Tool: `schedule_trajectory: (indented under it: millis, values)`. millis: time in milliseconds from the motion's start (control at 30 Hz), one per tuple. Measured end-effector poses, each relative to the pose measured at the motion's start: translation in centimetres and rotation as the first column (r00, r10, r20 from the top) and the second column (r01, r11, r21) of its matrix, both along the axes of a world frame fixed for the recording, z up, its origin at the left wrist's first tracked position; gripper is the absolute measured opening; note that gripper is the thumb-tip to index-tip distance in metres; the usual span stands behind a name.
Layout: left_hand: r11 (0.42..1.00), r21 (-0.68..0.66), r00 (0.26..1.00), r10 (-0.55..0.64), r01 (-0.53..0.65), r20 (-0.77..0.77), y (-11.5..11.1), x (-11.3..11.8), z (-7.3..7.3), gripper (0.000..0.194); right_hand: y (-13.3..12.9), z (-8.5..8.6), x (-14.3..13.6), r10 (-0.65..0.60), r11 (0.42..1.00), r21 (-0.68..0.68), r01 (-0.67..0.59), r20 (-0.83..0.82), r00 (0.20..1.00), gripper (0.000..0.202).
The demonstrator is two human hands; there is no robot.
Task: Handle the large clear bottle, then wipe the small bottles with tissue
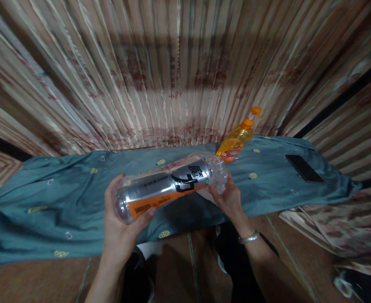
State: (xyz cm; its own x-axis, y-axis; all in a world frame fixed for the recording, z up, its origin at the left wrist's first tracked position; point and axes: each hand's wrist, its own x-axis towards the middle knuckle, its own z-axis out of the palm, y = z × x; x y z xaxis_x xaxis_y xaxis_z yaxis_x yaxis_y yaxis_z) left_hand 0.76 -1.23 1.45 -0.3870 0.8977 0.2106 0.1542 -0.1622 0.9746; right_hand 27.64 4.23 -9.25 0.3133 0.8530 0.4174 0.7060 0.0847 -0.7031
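A large clear plastic bottle point(169, 185) with a silver and orange label lies sideways in the air above the cloth-covered surface, tipped slightly up to the right. One end of it is wrapped by my left hand point(122, 223), thumb along the orange part of the label. At the other end, my right hand point(229, 198) is closed on the bumpy clear base, fingers mostly hidden behind it. Just beyond that end stands a pump bottle point(236, 141) of orange liquid with an orange pump head. A pale rounded thing, partly hidden, shows beneath the bottle near my right hand.
A teal cloth point(62, 202) with yellow patterns covers the long narrow surface. Towards its right end lies a black phone point(303, 168). A striped, patterned curtain point(172, 75) hangs along the back and sides. Brown floor tiles point(175, 269) lie below the front edge.
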Motion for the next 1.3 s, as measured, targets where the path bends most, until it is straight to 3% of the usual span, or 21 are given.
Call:
schedule_trajectory:
  millis: [333, 1033, 1300]
  values:
    - [1.000, 0.011, 1.000, -0.022, 0.022, 0.002, 0.6, -0.9, -1.1, 0.093, -0.1, -0.1, 0.1, -0.016, 1.000, -0.015, 0.016, 0.025, 1.000, 0.080]
    - [0.999, 0.014, 0.999, -0.032, 0.032, 0.036, 0.3, -0.4, -0.4, 0.094, -0.2, 0.3, 0.3, 0.050, 0.999, 0.004, -0.050, 0.024, 0.998, 0.071]
    - [1.000, -0.006, 1.000, -0.012, 0.012, 0.024, 0.0, 0.0, 0.2, 0.088, -0.1, -0.1, 0.3, 0.027, 1.000, 0.009, -0.028, 0.040, 0.999, 0.077]
